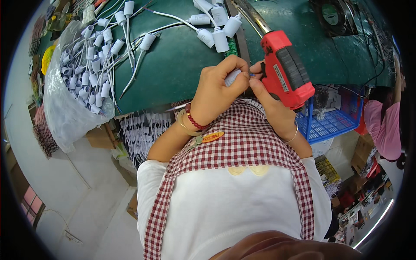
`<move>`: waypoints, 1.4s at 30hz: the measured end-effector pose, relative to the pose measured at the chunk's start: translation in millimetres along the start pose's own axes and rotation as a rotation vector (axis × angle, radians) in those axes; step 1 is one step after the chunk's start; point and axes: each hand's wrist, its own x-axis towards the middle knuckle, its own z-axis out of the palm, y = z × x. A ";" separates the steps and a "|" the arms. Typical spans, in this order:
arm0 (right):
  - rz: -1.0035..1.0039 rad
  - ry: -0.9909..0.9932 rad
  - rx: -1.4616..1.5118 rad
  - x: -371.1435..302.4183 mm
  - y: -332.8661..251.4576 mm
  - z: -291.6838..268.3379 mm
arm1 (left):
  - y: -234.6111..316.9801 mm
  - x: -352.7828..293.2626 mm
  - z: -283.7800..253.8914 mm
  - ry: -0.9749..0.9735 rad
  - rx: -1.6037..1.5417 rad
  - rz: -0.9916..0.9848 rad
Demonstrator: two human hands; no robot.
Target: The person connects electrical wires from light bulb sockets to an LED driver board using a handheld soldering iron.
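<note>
My left hand (221,89) is closed around a white cylindrical lamp holder (233,77), mostly hidden by the fingers. Thumb and fingertips of my right hand (274,108) meet the left ones in a pinch at a thin wire with a blue end (252,75). A red soldering gun (281,71) with a black grip stands over my right hand, its metal tube pointing to the far side; whether the palm also grips it is hidden. Just beyond my hands, several white lamp holders (220,40) stand grouped beside a green circuit board (232,47).
On the green table (169,69), a clear plastic bag (58,112) at left is full of white lamp holders with cables. A black fan (333,17) sits at far right. A blue crate (331,123) is below the right table edge, near a person in a pink sleeve (383,128).
</note>
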 end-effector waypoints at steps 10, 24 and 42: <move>-0.092 -0.022 -0.137 0.7 1.3 -13.2 | 1.4 -3.1 3.2 0.000 0.133 0.250; 0.088 -0.004 0.090 -7.2 -4.7 -20.3 | 3.0 -9.2 -6.3 -0.223 0.158 0.378; 0.023 0.061 -0.101 -31.6 36.6 -61.6 | -50.9 31.9 -38.6 -0.066 0.445 -0.021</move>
